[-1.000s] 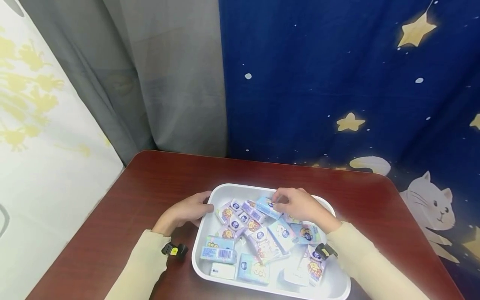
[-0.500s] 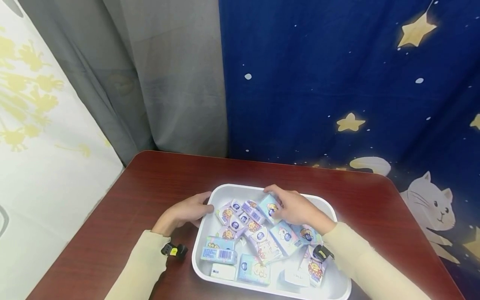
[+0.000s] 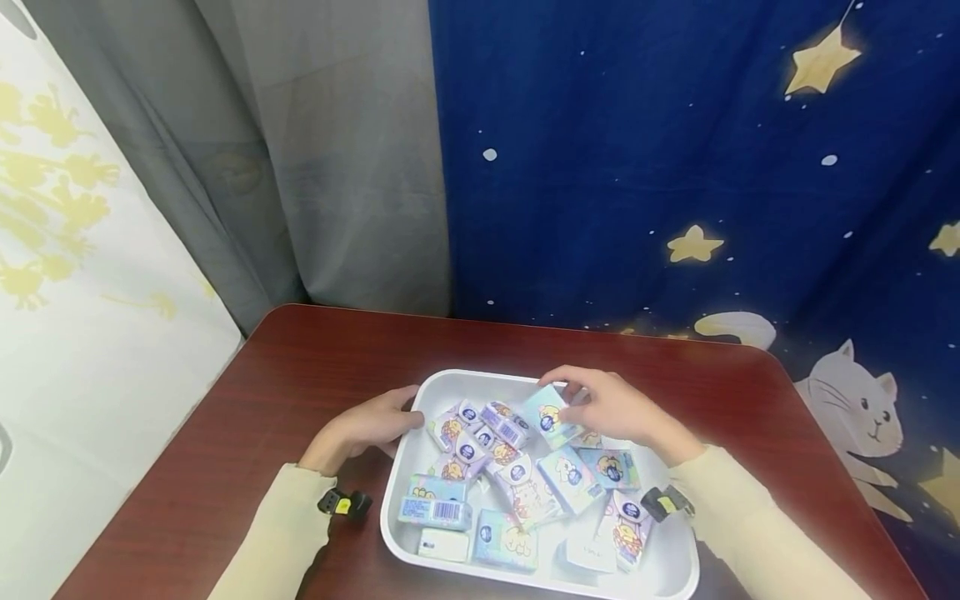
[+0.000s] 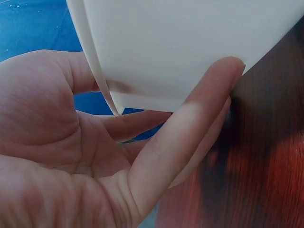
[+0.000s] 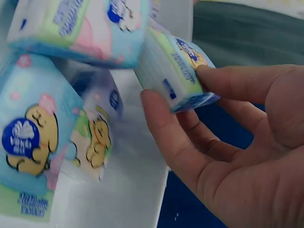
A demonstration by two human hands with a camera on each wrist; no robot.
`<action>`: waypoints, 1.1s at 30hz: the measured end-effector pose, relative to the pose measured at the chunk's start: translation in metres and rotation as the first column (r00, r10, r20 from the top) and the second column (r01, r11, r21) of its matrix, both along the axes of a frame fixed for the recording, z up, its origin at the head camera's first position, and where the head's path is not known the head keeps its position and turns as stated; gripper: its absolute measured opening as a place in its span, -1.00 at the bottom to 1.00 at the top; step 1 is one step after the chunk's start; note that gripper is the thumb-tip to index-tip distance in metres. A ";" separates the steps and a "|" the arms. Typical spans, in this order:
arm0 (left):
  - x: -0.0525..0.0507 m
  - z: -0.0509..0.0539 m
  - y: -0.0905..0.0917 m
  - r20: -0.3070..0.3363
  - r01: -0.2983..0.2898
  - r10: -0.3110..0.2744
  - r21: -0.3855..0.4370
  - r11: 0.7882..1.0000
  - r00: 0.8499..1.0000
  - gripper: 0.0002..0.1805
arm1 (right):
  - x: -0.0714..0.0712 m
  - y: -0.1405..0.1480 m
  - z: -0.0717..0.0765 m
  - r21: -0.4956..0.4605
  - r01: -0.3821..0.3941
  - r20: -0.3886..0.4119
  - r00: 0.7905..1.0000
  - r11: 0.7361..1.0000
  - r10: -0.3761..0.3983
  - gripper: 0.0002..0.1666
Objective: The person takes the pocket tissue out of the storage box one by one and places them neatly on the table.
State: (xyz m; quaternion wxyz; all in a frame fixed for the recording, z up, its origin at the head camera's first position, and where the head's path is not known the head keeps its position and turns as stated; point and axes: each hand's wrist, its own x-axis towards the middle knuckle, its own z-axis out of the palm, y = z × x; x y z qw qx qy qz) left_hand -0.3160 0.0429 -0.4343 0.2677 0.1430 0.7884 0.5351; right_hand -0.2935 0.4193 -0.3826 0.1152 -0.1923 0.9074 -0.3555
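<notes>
A white tray (image 3: 390,498) holds several small tissue packs in blue and purple wrappers. At its left edge my left hand (image 3: 375,421) grips the rim, thumb over the top; in the left wrist view the fingers of that hand (image 4: 142,156) lie along the tray's outer wall (image 4: 156,47). By the far rim my right hand (image 3: 611,406) pinches a light blue pack (image 3: 545,414) with a yellow puppy. In the right wrist view the right hand (image 5: 223,128) has thumb and fingers around the pack's end (image 5: 175,71), just above the tray wall.
Other packs lie near the pinched one: a purple pack (image 3: 506,425), a blue and pink pack (image 3: 572,477) and a blue pack (image 3: 504,540). The reddish-brown table (image 3: 337,350) surrounds the tray. Grey (image 3: 360,167) and blue (image 3: 562,167) curtains hang behind it.
The right hand has taken hold of the light blue pack near the far rim, and the pack now shows its puppy side. The left hand keeps its place on the rim.
</notes>
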 end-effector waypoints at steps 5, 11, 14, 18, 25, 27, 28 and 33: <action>0.001 0.001 0.000 0.001 0.003 -0.003 0.002 1.000 1.000 -0.43 | -0.001 0.027 0.003 -0.172 0.080 0.096 0.993 0.982 -0.065 -0.43; 0.000 -0.001 0.000 0.003 0.004 -0.004 0.001 1.000 1.000 -0.43 | -0.003 0.062 0.005 -0.343 0.214 0.174 0.971 0.915 -0.162 -0.36; -0.001 -0.002 0.000 0.005 0.005 -0.006 0.007 1.000 1.000 -0.43 | -0.009 0.080 0.003 -0.430 0.285 0.230 0.952 0.857 -0.202 -0.38; -0.001 -0.003 -0.001 0.008 0.007 -0.007 0.010 1.000 1.000 -0.43 | -0.017 0.105 -0.005 -0.518 0.382 0.323 0.916 0.765 -0.238 -0.40; -0.001 -0.002 -0.001 0.010 -0.006 0.006 -0.001 1.000 1.000 -0.44 | -0.023 0.140 -0.028 -0.622 0.480 0.415 0.872 0.618 -0.260 -0.32; -0.001 -0.002 -0.001 0.009 -0.007 0.007 -0.001 1.000 1.000 -0.43 | -0.023 0.145 -0.033 -0.638 0.506 0.431 0.859 0.580 -0.274 -0.31; -0.001 -0.002 -0.001 0.009 -0.007 0.007 0.000 1.000 1.000 -0.43 | -0.024 0.146 -0.036 -0.644 0.513 0.433 0.856 0.567 -0.282 -0.30; 0.000 -0.004 -0.001 0.002 -0.008 0.008 0.001 1.000 1.000 -0.43 | -0.031 0.150 -0.050 -0.661 0.553 0.450 0.833 0.508 -0.321 -0.23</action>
